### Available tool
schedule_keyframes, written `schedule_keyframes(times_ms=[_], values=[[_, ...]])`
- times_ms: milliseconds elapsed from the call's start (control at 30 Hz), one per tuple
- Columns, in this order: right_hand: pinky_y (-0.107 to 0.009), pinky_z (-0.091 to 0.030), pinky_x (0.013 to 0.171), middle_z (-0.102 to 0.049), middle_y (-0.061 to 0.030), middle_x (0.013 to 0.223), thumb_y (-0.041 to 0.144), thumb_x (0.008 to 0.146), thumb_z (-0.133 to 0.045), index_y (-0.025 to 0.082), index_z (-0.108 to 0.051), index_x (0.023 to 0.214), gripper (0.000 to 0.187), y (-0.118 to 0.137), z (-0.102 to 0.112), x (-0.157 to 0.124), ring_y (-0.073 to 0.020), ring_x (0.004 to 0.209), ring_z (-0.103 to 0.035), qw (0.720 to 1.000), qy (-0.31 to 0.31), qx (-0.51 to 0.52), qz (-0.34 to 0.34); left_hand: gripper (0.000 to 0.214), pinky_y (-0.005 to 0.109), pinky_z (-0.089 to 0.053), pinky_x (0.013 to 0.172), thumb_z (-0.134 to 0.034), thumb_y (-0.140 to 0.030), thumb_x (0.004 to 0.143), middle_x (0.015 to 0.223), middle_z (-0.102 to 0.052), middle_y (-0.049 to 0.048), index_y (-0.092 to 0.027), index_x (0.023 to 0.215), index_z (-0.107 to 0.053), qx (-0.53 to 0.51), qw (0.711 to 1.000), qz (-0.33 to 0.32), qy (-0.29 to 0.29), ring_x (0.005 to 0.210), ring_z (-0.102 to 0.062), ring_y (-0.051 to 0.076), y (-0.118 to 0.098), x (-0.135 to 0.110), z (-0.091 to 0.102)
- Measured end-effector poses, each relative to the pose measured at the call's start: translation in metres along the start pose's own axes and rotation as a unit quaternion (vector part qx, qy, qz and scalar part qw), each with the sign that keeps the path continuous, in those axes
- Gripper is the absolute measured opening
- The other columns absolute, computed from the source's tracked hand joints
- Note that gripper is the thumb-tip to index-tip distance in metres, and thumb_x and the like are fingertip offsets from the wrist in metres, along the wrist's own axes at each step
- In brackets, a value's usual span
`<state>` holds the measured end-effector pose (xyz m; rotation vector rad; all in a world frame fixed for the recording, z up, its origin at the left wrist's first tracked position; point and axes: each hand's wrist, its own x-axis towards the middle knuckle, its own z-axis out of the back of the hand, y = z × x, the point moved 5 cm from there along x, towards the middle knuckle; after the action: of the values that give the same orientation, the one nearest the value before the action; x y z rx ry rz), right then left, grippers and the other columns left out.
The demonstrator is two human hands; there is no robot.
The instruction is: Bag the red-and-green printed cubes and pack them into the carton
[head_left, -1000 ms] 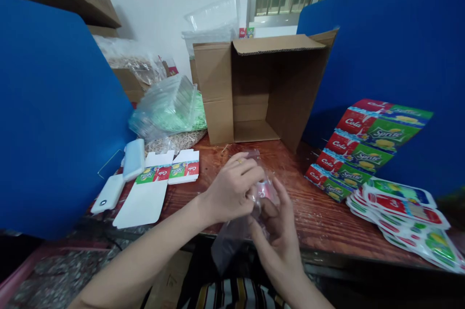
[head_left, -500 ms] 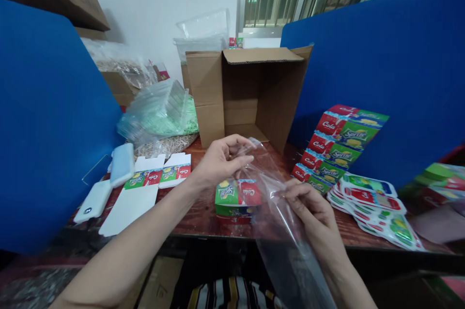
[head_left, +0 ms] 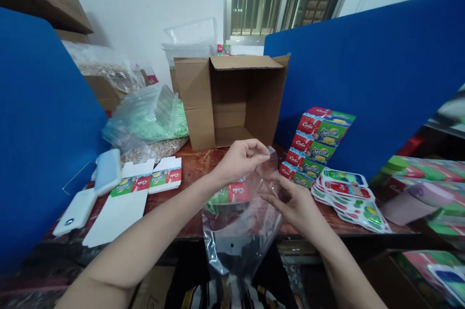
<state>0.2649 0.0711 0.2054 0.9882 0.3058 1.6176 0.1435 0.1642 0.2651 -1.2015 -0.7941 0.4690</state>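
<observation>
A clear plastic bag (head_left: 241,241) hangs between my hands and over the table's front edge. My left hand (head_left: 245,159) pinches its upper edge between thumb and fingers. Lower and to the right, my right hand (head_left: 294,200) has the bag's side between thumb and fingertips. Behind the film, below my left wrist, a small Cola and Sprite printed box (head_left: 236,193) sits on the table, partly covered by the bag and my forearm.
An open cardboard box (head_left: 230,105) lies on its side at the back. To the right stand stacked Cola-Sprite boxes (head_left: 308,146), flat printed cutouts (head_left: 348,197) and a pink bottle (head_left: 414,205). Flattened cartons (head_left: 119,214) and a white device (head_left: 75,212) lie left, between blue partitions (head_left: 363,71).
The bag has swung from the right to the middle and spread wider, now in front of the small printed box. My right hand has come closer to my left. The whole view has shifted.
</observation>
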Motion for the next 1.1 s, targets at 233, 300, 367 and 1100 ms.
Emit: schedule_keyframes(times_ms=[233, 300, 367, 1100], values=[[-0.025, -0.039, 0.053, -0.052, -0.0006, 0.064, 0.034, 0.090, -0.061, 0.019, -0.056, 0.066, 0.029, -0.002, -0.001, -0.011, -0.0132, 0.058, -0.048, 0.998, 0.032, -0.024, 0.042, 0.012, 0.018, -0.026, 0.042, -0.066, -0.026, 0.080, 0.044, -0.045, -0.0110, -0.016, 0.079, -0.059, -0.026, 0.999, 0.024, 0.005, 0.034, -0.032, 0.002, 0.006, -0.002, 0.003], [-0.024, -0.041, 0.054, -0.055, -0.0007, 0.072, 0.034, 0.087, -0.064, 0.020, -0.059, 0.077, 0.019, -0.003, 0.003, -0.011, -0.0126, 0.061, -0.050, 0.999, 0.008, 0.046, 0.020, 0.013, 0.018, -0.025, 0.041, -0.066, -0.027, 0.080, 0.044, -0.046, -0.0105, -0.016, 0.079, -0.059, -0.028, 0.999, 0.025, 0.009, 0.034, -0.033, 0.002, 0.005, -0.003, 0.004], [-0.023, -0.045, 0.056, -0.059, -0.0017, 0.091, 0.035, 0.083, -0.071, 0.023, -0.056, 0.095, 0.023, -0.006, 0.009, -0.009, -0.0112, 0.064, -0.053, 0.984, -0.052, 0.168, -0.012, 0.015, 0.018, -0.025, 0.041, -0.067, -0.029, 0.080, 0.045, -0.048, -0.0096, -0.016, 0.080, -0.061, -0.026, 0.999, 0.023, 0.022, 0.035, -0.035, 0.003, 0.006, -0.003, 0.002], [-0.035, -0.047, 0.065, -0.056, -0.0024, 0.071, 0.045, 0.070, -0.069, 0.021, -0.043, 0.057, 0.037, 0.016, -0.021, -0.005, -0.0198, 0.067, -0.054, 0.869, 0.031, 0.492, 0.044, 0.020, 0.023, -0.047, 0.062, -0.083, -0.032, 0.066, 0.071, -0.068, -0.0004, -0.017, 0.071, -0.072, -0.145, 0.985, -0.079, -0.043, 0.065, -0.059, 0.010, 0.018, -0.020, 0.006]])
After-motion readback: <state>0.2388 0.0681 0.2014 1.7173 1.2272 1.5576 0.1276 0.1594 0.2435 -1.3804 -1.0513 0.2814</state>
